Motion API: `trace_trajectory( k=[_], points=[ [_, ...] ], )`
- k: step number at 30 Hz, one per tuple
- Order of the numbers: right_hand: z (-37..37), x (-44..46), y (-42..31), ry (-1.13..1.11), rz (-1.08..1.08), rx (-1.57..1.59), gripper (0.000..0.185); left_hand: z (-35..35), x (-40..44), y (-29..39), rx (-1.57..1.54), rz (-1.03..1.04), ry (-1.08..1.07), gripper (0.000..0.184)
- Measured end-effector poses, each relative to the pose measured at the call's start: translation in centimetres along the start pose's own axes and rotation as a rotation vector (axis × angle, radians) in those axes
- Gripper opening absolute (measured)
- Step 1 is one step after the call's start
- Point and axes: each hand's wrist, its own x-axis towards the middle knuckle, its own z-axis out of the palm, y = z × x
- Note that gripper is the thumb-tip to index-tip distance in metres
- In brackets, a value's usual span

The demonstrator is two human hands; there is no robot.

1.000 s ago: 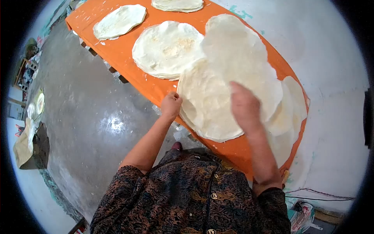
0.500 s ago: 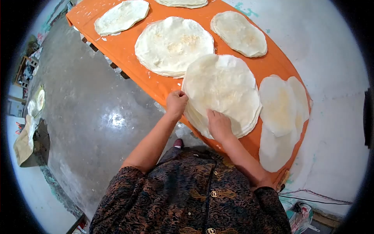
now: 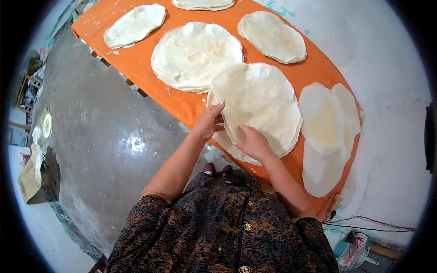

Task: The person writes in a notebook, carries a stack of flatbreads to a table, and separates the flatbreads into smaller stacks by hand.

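Note:
A large stack of thin round flatbreads lies at the near edge of a table with an orange cloth. At its left edge, my left hand has its fingers apart, with the thumb on top by the raised rim of the upper sheets. My right hand pinches the near edge of these sheets between thumb and fingers, lifting it a little off the stack. Part of the lower stack shows below the lifted edge.
Another stack touches the near one at the upper left. Further stacks lie at the far left, far middle and far right. Loose overlapping sheets lie at the right. Cables hang at the lower right.
A large sheet swung over the table has settled on the near stack, uncovering the far right stack. My left hand has opened its fingers, and the sheets' near edge has been lifted by my right hand.

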Motion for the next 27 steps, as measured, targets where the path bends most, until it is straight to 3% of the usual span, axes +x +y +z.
trace_trajectory(
  k=[8, 15, 18, 21, 24, 27],
  points=[
    [-1.4, 0.0, 1.2, -0.081, -0.068, 0.260, 0.054, -0.4, -2.2, -2.5, 0.040, 0.062, -0.359, 0.065],
    [-1.1, 0.6, 2.3, -0.042, -0.052, 0.301, 0.049, 0.6, -1.8, -2.9, 0.040, 0.126, -0.241, 0.047],
    [-0.3, -0.1, 0.3, 0.234, -0.068, 0.030, 0.042, 1.9, -1.8, -3.0, 0.168, 0.138, -0.134, 0.044],
    [0.1, 0.5, -0.9, 0.331, -0.075, -0.020, 0.031, 3.4, -2.2, -2.8, 0.148, 0.152, -0.023, 0.037],
    [0.5, 1.6, 0.1, 0.328, -0.010, -0.062, 0.012, 3.3, -1.7, -3.5, 0.158, 0.187, 0.039, 0.035],
    [0.4, 2.3, 1.4, 0.265, -0.068, -0.015, 0.011, 3.4, -1.5, -4.1, 0.215, 0.216, 0.197, 0.032]
  ],
)
